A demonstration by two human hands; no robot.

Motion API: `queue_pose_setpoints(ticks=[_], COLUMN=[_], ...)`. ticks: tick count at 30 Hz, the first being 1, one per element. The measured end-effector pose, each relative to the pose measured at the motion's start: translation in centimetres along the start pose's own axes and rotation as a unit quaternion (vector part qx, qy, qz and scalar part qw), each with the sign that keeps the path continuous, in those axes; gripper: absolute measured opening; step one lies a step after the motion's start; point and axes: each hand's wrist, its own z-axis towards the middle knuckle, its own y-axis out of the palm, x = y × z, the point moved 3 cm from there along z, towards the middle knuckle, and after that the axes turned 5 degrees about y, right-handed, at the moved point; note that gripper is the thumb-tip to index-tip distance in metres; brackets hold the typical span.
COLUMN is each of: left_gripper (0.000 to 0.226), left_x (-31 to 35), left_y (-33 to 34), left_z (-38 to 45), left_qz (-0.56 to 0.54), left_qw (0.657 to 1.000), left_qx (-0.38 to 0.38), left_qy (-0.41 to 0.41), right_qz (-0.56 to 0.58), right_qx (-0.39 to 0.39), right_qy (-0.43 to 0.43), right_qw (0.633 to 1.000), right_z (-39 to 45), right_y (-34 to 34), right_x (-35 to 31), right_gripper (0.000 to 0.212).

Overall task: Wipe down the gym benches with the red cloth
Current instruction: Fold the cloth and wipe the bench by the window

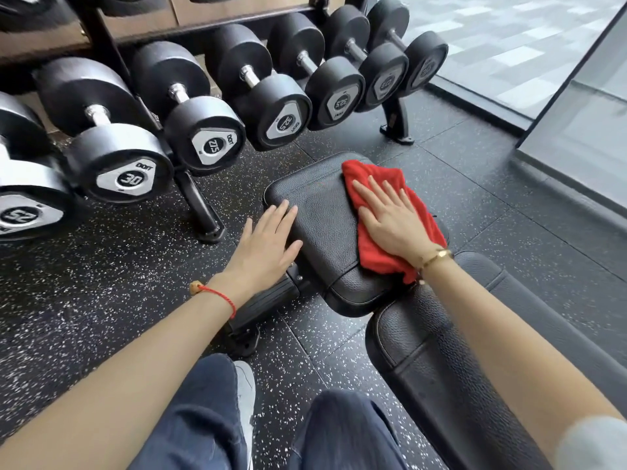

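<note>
Knees (210,418) nearest, flat right hand (390,222) pressing red cloth (376,252) on bench (322,218), flat left hand (264,245) beside, dumbbells (203,130) behind

Counted: 7 black round-headed dumbbells (190,106) with chrome handles on the lower rail of the black steel rack (200,205), leftmost cut off by the frame edge. 2 black leather bench pads: seat pad (322,218), back pad (441,368). 1 red terry cloth (383,184). 2 bare hands: left hand (264,245), right hand (390,218). 1 red string bracelet (220,295), 1 gold bracelet (436,257). 2 rack feet visible.
</note>
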Motion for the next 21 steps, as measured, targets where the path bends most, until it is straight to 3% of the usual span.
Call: queue_pose_setpoints(ticks=[6,14,17,21], left_gripper=[0.065,0.072,0.068,0.071], left_x=[-0.1,0.3,0.4,0.6], left_y=[0.0,0.4,0.5,0.5], left_z=[0.2,-0.2,-0.5,-0.5], left_qz=[-0.035,-0.081,-0.079,-0.069], left_qw=[0.999,0.993,0.994,0.995], left_qx=[0.005,0.054,0.056,0.050], left_qy=[-0.004,-0.060,-0.059,-0.060], right_qz=[0.012,-0.018,-0.005,-0.004], right_qx=[-0.022,-0.006,0.005,-0.002], right_qy=[-0.008,-0.119,-0.081,-0.002], right_qw=[1.000,0.993,0.997,1.000], right_z=[5.1,-4.7,-4.9,1.0], right_y=[0.8,1.2,0.7,0.5], right_x=[-4.5,-3.9,-1.4,-1.2], right_gripper=[0.053,0.054,0.054,0.052])
